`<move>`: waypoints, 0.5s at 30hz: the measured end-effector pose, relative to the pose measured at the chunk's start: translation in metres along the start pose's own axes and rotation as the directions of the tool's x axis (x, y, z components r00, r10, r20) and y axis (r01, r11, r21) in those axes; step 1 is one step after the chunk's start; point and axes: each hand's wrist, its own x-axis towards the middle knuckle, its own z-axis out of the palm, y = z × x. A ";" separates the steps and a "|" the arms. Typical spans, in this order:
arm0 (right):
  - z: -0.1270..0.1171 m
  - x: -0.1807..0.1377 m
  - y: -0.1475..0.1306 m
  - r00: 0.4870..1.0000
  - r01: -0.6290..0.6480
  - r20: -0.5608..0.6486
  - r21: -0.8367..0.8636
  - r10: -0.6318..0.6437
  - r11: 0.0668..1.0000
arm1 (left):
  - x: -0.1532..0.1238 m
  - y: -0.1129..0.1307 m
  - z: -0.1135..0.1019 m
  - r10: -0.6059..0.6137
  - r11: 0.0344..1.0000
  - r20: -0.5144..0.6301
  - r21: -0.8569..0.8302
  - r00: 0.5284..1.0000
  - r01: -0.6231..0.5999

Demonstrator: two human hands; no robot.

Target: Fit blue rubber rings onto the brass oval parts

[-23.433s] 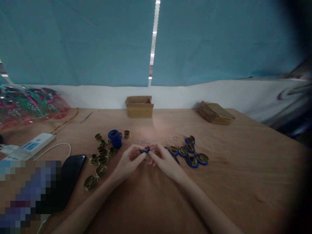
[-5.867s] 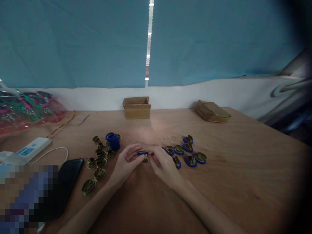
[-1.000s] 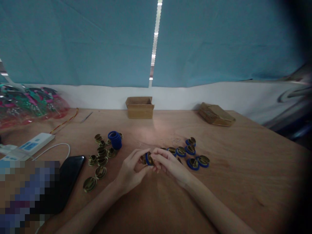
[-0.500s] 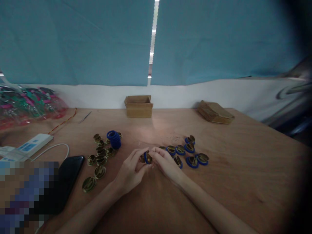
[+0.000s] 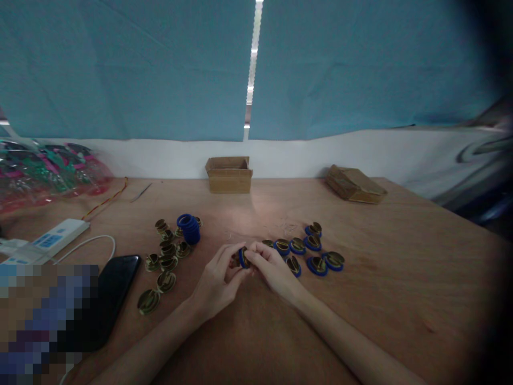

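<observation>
Both hands meet at the middle of the wooden table (image 5: 401, 299). My left hand (image 5: 218, 280) and my right hand (image 5: 272, 267) pinch one small brass piece with a blue ring (image 5: 242, 257) between their fingertips, held on edge just above the table. Left of the hands lie several bare brass pieces (image 5: 164, 262) and a stack of blue rings (image 5: 189, 228). To the right lie several brass pieces fitted with blue rings (image 5: 312, 254).
A black phone (image 5: 114, 291) lies at the near left, beside a white power strip (image 5: 50, 240) and a white cable (image 5: 90, 243). An open cardboard box (image 5: 228, 174) and a flat box (image 5: 355, 185) stand at the back. Coloured bags (image 5: 48, 174) fill the far left.
The hands have stayed together on the ringed brass piece, turning it slightly. Over the longer span the ringed pile at the right has grown.
</observation>
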 end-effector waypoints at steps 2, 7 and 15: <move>0.000 0.000 -0.004 1.000 -0.004 0.020 0.000 0.004 1.000 | 0.001 0.001 0.000 -0.016 1.000 0.010 -0.018 1.000 0.016; -0.001 -0.003 -0.013 0.999 0.020 0.032 -0.082 -0.018 0.996 | 0.002 0.006 -0.003 -0.062 0.991 0.053 -0.115 0.997 0.068; 0.003 -0.005 -0.017 1.000 -0.017 0.010 -0.107 0.018 0.994 | 0.006 0.013 -0.006 -0.238 0.880 0.249 -0.355 0.939 0.317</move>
